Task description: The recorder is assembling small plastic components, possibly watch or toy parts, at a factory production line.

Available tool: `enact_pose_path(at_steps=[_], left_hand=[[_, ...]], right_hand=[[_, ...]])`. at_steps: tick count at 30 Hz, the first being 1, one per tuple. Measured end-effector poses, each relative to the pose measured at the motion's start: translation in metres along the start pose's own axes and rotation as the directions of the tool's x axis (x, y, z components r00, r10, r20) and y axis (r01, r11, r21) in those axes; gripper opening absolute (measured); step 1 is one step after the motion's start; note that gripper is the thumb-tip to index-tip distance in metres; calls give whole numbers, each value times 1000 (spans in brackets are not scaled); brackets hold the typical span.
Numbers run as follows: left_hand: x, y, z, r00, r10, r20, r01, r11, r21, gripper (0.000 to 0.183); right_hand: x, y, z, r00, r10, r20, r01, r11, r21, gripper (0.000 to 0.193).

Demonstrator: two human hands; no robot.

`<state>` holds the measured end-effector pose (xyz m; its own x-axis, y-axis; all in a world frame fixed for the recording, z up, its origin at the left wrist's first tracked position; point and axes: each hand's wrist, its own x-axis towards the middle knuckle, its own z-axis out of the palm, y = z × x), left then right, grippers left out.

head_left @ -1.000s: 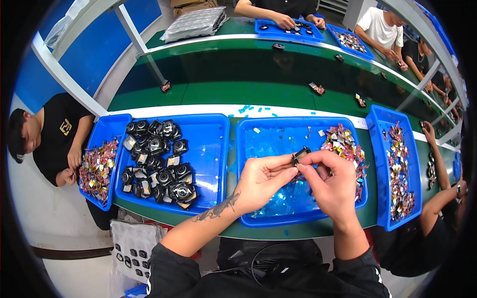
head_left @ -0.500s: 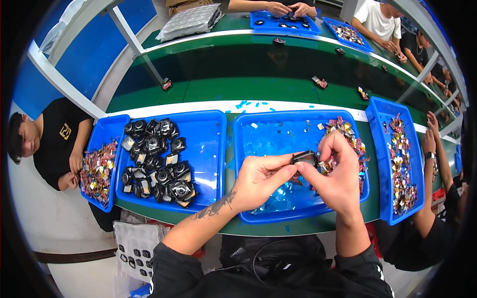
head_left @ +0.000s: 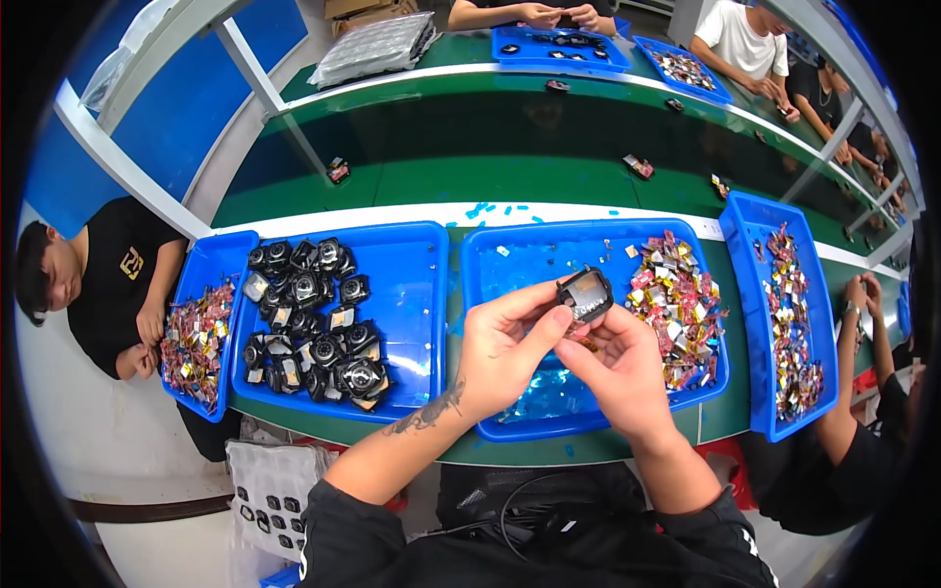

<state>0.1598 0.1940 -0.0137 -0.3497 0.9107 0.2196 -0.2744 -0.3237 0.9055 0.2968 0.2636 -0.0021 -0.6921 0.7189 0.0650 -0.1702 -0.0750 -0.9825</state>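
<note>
Above the middle blue tray (head_left: 549, 428), my left hand (head_left: 505, 343) pinches a small black plastic housing (head_left: 585, 294) between thumb and fingers. The housing is tilted so its flat face with a grey-brown panel shows. My right hand (head_left: 622, 367) is closed at the housing's lower right edge, its fingertips against it. Whether a smaller part also lies between the right fingers is hidden. Beneath and to the right of my hands, a heap of small circuit boards (head_left: 681, 314) with red, yellow and silver pieces fills the tray's right side. Blue film scraps (head_left: 534, 397) lie in its left part.
Left of it, a blue tray (head_left: 417, 363) holds black round-faced housings (head_left: 314, 294). Narrow blue trays with board parts stand at far left (head_left: 235, 265) and right (head_left: 818, 323). Beyond runs a green belt (head_left: 470, 176) with a few parts. Co-workers sit left, right and across.
Both hands have turned the black housing so its flat face shows. My right hand has dropped from its upper right side to its lower edge. Parts on the belt have shifted slightly right.
</note>
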Motion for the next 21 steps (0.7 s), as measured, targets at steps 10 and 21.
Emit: enact_pose_path(at_steps=[10, 21], left_hand=[[2, 5, 4, 965, 240, 101, -260, 874, 410, 36], [-1, 6, 5, 995, -7, 101, -22, 958, 285, 62]], right_hand=[[-1, -18, -6, 813, -577, 74, 385, 439, -812, 26], [-6, -3, -17, 706, -700, 109, 533, 423, -733, 25]])
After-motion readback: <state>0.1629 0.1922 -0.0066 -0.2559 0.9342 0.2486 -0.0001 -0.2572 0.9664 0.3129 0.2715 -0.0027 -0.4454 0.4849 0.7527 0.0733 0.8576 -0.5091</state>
